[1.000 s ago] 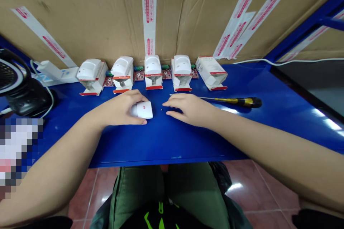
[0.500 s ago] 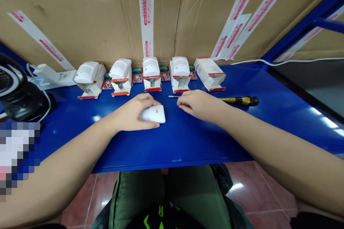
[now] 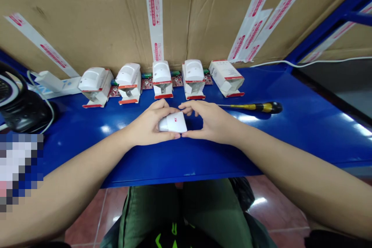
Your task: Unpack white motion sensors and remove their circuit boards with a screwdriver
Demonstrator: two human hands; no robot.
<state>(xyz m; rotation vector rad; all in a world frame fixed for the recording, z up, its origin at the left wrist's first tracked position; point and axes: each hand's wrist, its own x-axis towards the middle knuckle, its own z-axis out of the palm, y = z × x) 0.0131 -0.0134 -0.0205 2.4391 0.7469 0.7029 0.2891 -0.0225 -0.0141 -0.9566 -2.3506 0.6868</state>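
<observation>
A small white plastic sensor housing (image 3: 173, 123) with a red mark on top is held just above the blue table (image 3: 290, 131), in the middle. My left hand (image 3: 151, 124) grips its left end, fingers curled round it. My right hand (image 3: 209, 121) closes on its right end from the other side, thumb below and fingers above. Both hands meet on the housing.
Along the cardboard back wall stand several white sensors on open red-and-white boxes (image 3: 162, 79), with red circuit boards (image 3: 178, 81) behind them. A yellow-and-black screwdriver (image 3: 255, 107) lies right of my hands. A black fan (image 3: 17, 104) and a white power strip (image 3: 54, 83) sit at the left.
My left hand slid the housing to the right and lifted it slightly. My right hand came back from near the screwdriver's tip and closed on the housing's right end.
</observation>
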